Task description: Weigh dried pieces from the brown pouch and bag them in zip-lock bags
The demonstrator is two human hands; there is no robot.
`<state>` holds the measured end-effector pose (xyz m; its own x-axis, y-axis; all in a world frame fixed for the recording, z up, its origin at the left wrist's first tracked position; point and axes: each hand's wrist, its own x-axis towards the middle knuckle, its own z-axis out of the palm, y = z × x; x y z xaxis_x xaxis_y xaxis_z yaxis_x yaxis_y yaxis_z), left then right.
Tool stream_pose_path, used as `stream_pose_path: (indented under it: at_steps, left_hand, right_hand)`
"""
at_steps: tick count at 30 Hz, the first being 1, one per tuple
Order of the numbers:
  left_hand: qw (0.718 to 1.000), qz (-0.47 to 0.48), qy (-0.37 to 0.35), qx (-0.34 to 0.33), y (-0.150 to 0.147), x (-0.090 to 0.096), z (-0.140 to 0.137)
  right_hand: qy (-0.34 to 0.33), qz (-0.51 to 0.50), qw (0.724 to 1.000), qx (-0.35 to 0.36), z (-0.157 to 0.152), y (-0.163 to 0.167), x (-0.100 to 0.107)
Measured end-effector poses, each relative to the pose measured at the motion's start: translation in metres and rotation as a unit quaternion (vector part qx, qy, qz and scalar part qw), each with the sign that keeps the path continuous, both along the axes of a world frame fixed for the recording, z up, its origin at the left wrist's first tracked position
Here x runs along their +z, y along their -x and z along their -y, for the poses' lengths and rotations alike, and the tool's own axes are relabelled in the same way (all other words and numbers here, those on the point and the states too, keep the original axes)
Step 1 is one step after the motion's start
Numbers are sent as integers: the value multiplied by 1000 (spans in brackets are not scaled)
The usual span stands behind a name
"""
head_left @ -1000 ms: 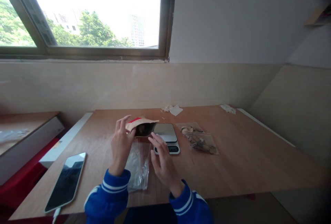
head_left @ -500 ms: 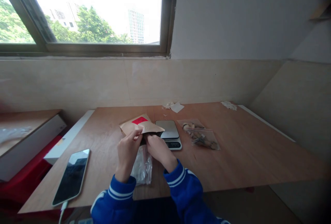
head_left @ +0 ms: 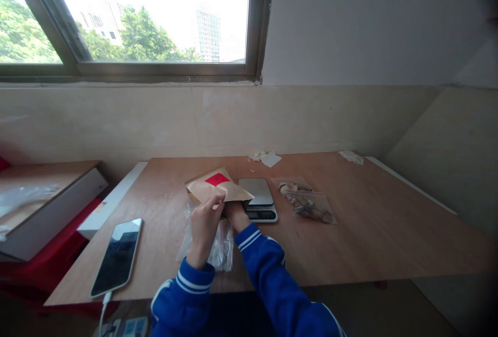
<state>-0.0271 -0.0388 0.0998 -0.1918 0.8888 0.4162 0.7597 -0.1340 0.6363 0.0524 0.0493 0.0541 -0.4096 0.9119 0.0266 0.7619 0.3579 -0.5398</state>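
Note:
A brown paper bag (head_left: 202, 184) with a red label is held above the table, its mouth facing me. My left hand (head_left: 206, 220) pinches the near edge of the bag's opening between thumb and fingers. Inside the mouth, my right hand (head_left: 236, 216) has gone in up to about the wrist, so its fingers are hidden. Clear plastic bags (head_left: 221, 248) lie under my hands. Just right of the paper bag sits a kitchen scale (head_left: 256, 191) with a silver plate and a dark display, partly covered by the bag's corner.
Right of the scale lie two clear zip bags (head_left: 311, 207) with brownish dried pieces inside. A phone (head_left: 118, 256) with a cable plugged in rests at the left. Crumpled white scraps (head_left: 350, 157) and a white paper piece (head_left: 271, 159) lie along the table's back edge.
My right hand has slid deeper into the paper bag, hiding its fingers and knuckles. My left hand keeps its pinch on the opening. The view has shifted slightly.

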Motion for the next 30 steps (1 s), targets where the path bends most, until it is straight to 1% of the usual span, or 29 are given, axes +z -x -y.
stream_pose_path:
  at_steps: [3, 5, 7, 8, 10, 13, 16, 19, 21, 23, 25, 27, 28, 30]
  left_hand:
    - [1000, 0, -2, 3, 0, 1, 0]
    - [1000, 2, -5, 5, 0, 1, -1]
    - [1000, 7, -11, 6, 2, 1, -2]
    - [1000, 10, -13, 7, 2, 1, -2]
    - [1000, 10, -15, 11, 3, 2, -4]
    - [1000, 0, -10, 18, 3, 6, -6]
    - [1000, -13, -2, 18, 0, 10, -8]
    - [1000, -21, 3, 6, -1, 12, -11]
    - [1000, -25, 0, -1, -1, 12, -13]
    - [1000, -31, -1, 0, 0, 14, -15]
    - [999, -38, -2, 6, 0, 17, -17]
    - [999, -43, -7, 9, 1, 21, -20]
    - [999, -47, -11, 11, 2, 23, -21]
    - [998, -53, -21, 16, 4, 25, -25]
  right_hand:
    - [-33, -1, 999, -13, 0, -3, -3]
    - [-80, -48, 996, -14, 4, -7, -2]
    - [-128, -114, 985, -8, 11, -15, 1]
    - [-139, -145, 980, -5, 16, -19, 4]
    - [-125, -181, 976, -5, 27, -29, 10]
    - [-92, -205, 974, -29, 41, -40, 19]
    - [-108, -222, 968, -40, 48, -48, 21]
    - [-138, -240, 961, 6, 51, -56, 18]
    - [-162, -260, 951, 36, 52, -64, 15]
    - [-190, -285, 939, 39, 54, -72, 12]
    - [-212, -310, 927, 21, 57, -77, 9]
    - [-216, -344, 914, -1, 61, -81, 7]
    - [-213, -371, 904, -18, 64, -82, 7]
    - [-200, -443, 871, -68, 67, -84, 6]
